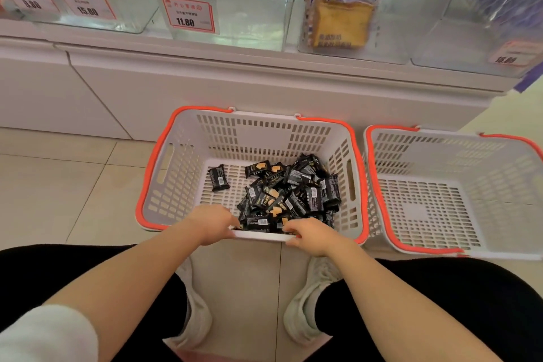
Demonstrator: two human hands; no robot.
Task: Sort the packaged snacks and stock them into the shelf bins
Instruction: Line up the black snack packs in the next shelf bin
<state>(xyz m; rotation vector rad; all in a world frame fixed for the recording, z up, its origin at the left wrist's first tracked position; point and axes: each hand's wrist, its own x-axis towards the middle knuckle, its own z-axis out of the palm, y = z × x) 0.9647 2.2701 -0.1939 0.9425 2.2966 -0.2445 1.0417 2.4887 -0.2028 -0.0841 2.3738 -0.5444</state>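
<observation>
Head view, looking down from a crouch: a white slotted basket point(188, 173) with an orange rim sits on the tiled floor point(58, 185) against the base of the shelf point(205, 79). A heap of black snack packets point(289, 194) lies in its right and near part; one packet point(219, 178) lies apart to the left on the basket bottom. The left hand point(213, 225) and right hand point(308, 235) both reach over the near rim, fingers curled down at the edge of the heap. Fingertips are hidden behind the rim and the packets, so I cannot tell whether either hand has hold of a packet or only touches the rim. A second basket point(440, 214), same type, stands just right of the first, its right side cut off by the frame. Above, clear shelf bins point(235, 9) carry price tags point(189, 13); print is readable only as 11.80, others blurred. One bin point(390, 23) to the right holds a stack of purple-and-yellow packaged snacks point(340, 9), label not legible. Black trousers point(440, 303) and pale shoes point(305, 311) fill the lower frame; a white sleeve point(44, 335) shows at the lower left, partly cut off.
</observation>
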